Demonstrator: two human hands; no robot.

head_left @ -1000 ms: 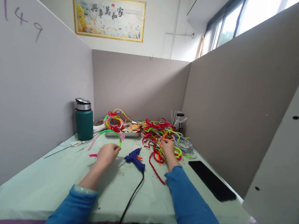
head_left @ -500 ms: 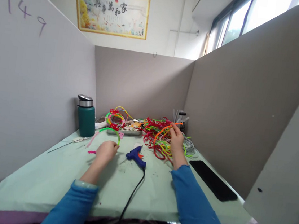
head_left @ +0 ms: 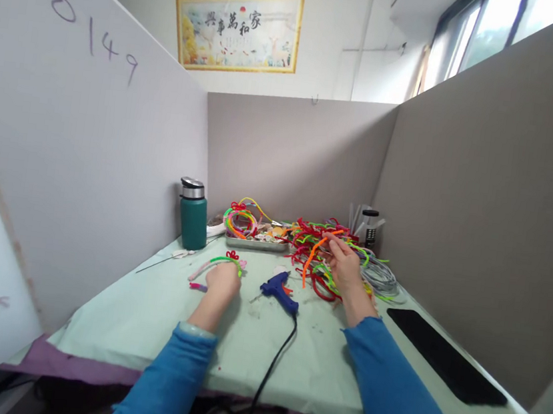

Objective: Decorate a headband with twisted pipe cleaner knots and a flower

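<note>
One tangled pile of stems (head_left: 324,281) lies beyond and rightward of one blue glue gun (head_left: 281,291), one green bottle (head_left: 192,222) stands beyond and leftward, one left hand (head_left: 223,282), at its left, is closed upon one curved strip (head_left: 207,264), and one right hand (head_left: 349,273), at its right, firmly pinches one orange stem (head_left: 309,259).

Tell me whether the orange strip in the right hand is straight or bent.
Bent: the orange strip rises steeply from its low end, then curves rightward at the right hand.

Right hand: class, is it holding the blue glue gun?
No, the right hand pinches an orange fuzzy stem, while the blue glue gun lies on the table cover.
</note>
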